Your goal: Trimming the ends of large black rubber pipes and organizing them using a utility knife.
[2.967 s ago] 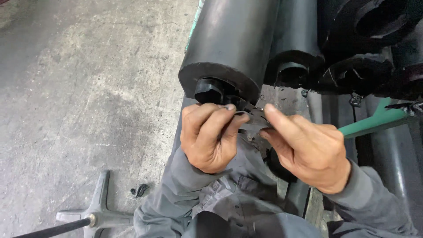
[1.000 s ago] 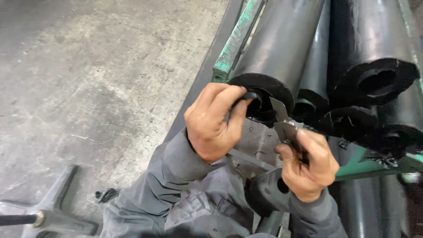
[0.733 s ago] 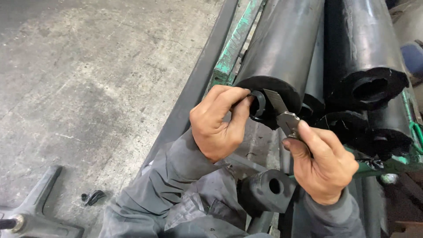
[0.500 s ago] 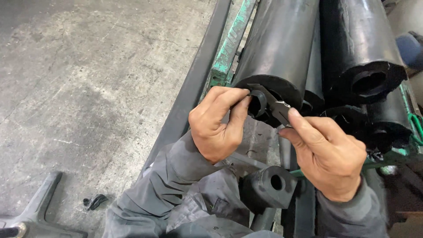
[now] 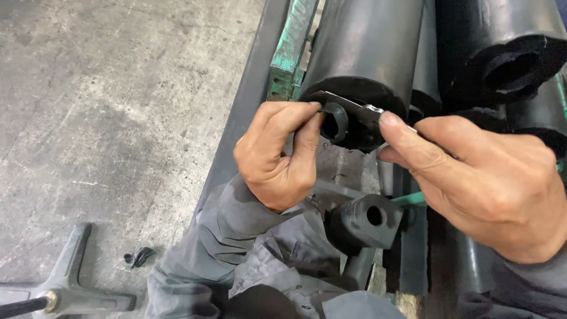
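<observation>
At twelve o'clock from the hands lie several large black rollers, their long axes running away from the person toward the top of the view. The nearest black roller (image 5: 366, 53) ends just above the knuckles, resting by a green frame rail (image 5: 289, 53) at eleven o'clock. To nine o'clock spreads the concrete floor (image 5: 106, 106), with a metal cross-shaped base (image 5: 71, 283) at seven o'clock. A short black rubber sleeve (image 5: 363, 221) sits at six o'clock, below the hands. The right hand (image 5: 490, 183) is closed on a flat metal blade (image 5: 351, 109), which reaches toward ten o'clock across the roller's end face. The left hand (image 5: 277, 156) pinches a small black end cap (image 5: 335, 122) at that face's centre, and is the nearer to it. The two hands sit close together, the blade tip touching or just beside the cap; I cannot tell which.
</observation>
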